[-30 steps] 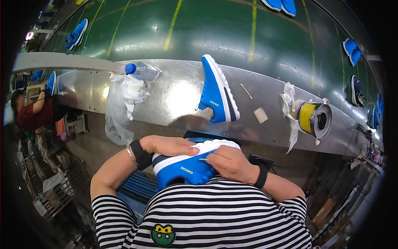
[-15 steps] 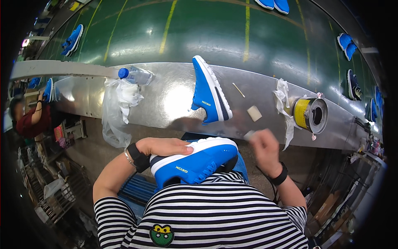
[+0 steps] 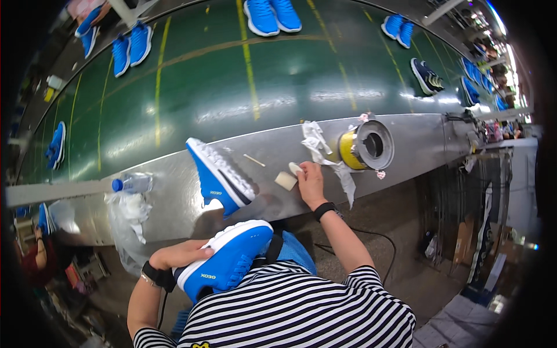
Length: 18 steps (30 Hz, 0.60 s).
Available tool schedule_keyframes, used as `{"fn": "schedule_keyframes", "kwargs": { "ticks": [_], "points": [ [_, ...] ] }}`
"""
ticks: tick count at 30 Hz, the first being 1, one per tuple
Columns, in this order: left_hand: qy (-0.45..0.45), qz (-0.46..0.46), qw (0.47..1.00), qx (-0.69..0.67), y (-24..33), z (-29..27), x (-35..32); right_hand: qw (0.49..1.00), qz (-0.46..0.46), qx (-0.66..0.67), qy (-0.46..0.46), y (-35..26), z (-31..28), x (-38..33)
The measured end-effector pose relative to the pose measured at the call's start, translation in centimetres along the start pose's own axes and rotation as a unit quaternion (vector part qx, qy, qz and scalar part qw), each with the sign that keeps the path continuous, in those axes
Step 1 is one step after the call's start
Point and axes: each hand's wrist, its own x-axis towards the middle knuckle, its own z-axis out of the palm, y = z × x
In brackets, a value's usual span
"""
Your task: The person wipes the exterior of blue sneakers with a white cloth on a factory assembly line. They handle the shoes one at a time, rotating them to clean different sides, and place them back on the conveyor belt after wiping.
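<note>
My left hand grips a blue sneaker with a white sole, held sole-up against my chest. My right hand reaches forward onto the steel ledge. Its fingertips pinch a small white piece right beside a beige block. A second blue sneaker stands tilted on its side on the ledge, left of that hand.
On the ledge are a thin stick, a white rag, a yellow roll in a metal holder, a plastic bottle and a plastic bag. Beyond runs a green conveyor carrying several blue shoes. Another person sits far left.
My right hand left the sneaker, swung out to the right and came down on the ledge by the beige block. My left hand keeps hold of the sneaker.
</note>
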Motion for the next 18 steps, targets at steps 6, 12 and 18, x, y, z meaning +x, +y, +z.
{"fn": "schedule_keyframes", "kwargs": {
  "ticks": [6, 12, 18],
  "points": [
    [0.007, -0.015, 1.0, 0.023, 1.7, 0.4, 0.4, 0.993, -0.031, -0.047, 0.102, 1.2, -3.9, -0.6],
    [0.031, -0.036, 0.998, 0.03, 2.3, 0.7, 0.6, 0.995, -0.004, -0.05, 0.091, 2.5, -5.0, 0.4],
    [0.01, -0.038, 0.999, 0.031, 2.1, 0.6, 0.4, 0.995, 0.006, -0.062, 0.081, 1.5, -4.5, 2.9]
  ]
}}
